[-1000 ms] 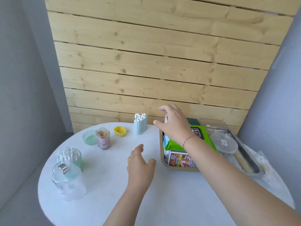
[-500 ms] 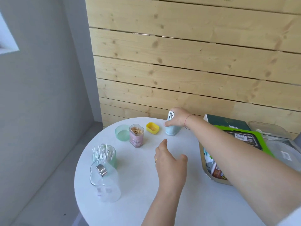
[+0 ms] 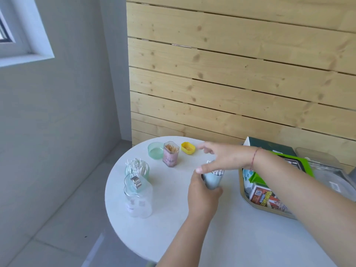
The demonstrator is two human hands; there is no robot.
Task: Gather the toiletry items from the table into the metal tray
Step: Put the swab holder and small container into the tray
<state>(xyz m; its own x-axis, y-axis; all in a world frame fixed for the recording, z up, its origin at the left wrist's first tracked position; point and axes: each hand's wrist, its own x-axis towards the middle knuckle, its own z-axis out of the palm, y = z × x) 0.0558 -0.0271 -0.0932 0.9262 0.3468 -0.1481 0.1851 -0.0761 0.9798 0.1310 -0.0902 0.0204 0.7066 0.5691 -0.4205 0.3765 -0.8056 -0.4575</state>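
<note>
My left hand grips a pale blue holder of white cotton swabs near the middle of the round white table. Just above the holder my right hand hovers with straight, spread fingers, its thumb close to the swab tips. The metal tray lies to the right with a green box and a printed box in it. At the far edge of the table are a yellow cap, a pink toothpick jar and a green lid.
A green jar of cotton swabs and a clear lobed container with a metal clip stand at the table's left edge. Clear plastic boxes lie beyond the tray. A wooden slat wall rises right behind the table.
My right hand carried the blue swab holder from the back of the table toward me and let go. My left hand rose and took hold of it. The view swung left.
</note>
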